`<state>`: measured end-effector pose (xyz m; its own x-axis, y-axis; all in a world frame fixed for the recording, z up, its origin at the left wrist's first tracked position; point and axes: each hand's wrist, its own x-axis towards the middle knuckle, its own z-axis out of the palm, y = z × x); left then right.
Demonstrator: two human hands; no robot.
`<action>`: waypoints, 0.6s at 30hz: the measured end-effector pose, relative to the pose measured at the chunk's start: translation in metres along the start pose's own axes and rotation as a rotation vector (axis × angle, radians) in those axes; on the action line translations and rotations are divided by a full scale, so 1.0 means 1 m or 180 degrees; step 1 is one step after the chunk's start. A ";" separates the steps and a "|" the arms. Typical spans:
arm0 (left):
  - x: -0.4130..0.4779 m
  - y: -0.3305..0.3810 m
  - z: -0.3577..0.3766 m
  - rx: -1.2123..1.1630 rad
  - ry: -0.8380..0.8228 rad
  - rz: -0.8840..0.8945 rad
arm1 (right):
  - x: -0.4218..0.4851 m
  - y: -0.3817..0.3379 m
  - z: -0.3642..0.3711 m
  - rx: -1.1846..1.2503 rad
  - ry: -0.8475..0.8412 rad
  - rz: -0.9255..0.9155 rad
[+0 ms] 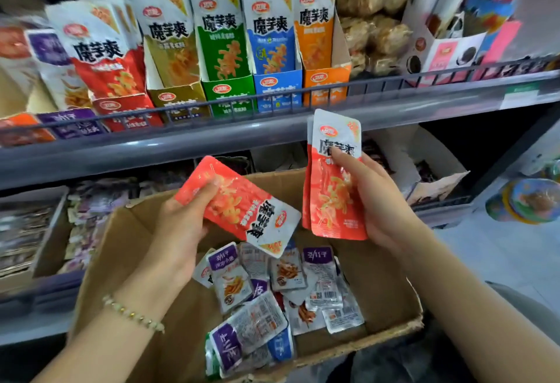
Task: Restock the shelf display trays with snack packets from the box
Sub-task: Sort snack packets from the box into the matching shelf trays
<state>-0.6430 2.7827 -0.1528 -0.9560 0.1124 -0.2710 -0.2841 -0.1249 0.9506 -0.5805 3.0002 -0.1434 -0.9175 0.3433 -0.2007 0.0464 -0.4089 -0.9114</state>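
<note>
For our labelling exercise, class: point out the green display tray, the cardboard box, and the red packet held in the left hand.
green display tray (225, 91): head view, front panel below the packets.
cardboard box (121, 246): head view, bare left inner wall.
red packet (239, 206): head view, middle of its printed face.

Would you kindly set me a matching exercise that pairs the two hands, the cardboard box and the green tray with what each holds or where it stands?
Column one:
1. left hand
2. right hand
3. cardboard box
4. green tray

Column two:
a. stands between the gold tray and the blue tray
b. grips upright red packets
c. contains loose small packets
d. grips a tilted red packet

Pairs: 1-d, 2-b, 3-c, 4-a.
</note>
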 end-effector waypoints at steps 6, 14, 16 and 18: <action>-0.010 0.006 0.007 -0.0946 0.0162 0.0170 | -0.003 0.028 0.024 0.0563 0.0090 0.0314; -0.020 -0.003 0.020 -0.0419 -0.0474 0.0113 | 0.006 0.048 0.035 0.0762 0.0107 0.0673; -0.017 0.000 0.016 -0.0235 -0.0492 0.0143 | 0.009 0.046 0.032 0.0762 0.0110 0.0682; -0.016 0.003 0.011 -0.0022 -0.0544 0.0197 | 0.009 0.041 0.030 0.0825 0.0013 0.0820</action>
<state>-0.6274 2.7911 -0.1440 -0.9455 0.2701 -0.1818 -0.2262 -0.1436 0.9634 -0.5987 2.9615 -0.1716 -0.8872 0.2043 -0.4138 0.1737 -0.6829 -0.7096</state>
